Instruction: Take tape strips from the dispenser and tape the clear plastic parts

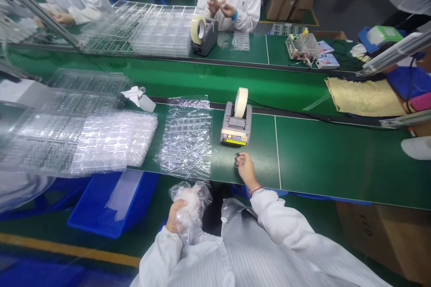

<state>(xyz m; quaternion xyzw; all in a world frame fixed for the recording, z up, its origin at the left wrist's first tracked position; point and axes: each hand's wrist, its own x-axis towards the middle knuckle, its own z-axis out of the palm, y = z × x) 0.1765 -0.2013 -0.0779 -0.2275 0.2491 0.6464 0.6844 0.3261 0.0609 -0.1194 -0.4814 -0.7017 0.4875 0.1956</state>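
My left hand [175, 216] is below the bench edge, gripping a crumpled clear plastic bag [190, 204]. My right hand [245, 170] rests on the green workbench [313, 157] with its fingers curled, just in front of an automatic tape dispenser [236, 119] holding a pale tape roll. A small dark spot at the fingertips is too small to identify. To the left lies a flattened clear plastic bag with blister trays inside [185, 136], and beyond it stands a stack of clear blister trays [114, 141].
A blue plastic bin [112, 204] sits below the near bench edge on the left. Across a green conveyor belt [202, 76], a person in a white coat [229, 0] stands behind a second tape dispenser [204, 36]. A yellow cloth [365, 96] lies at the right.
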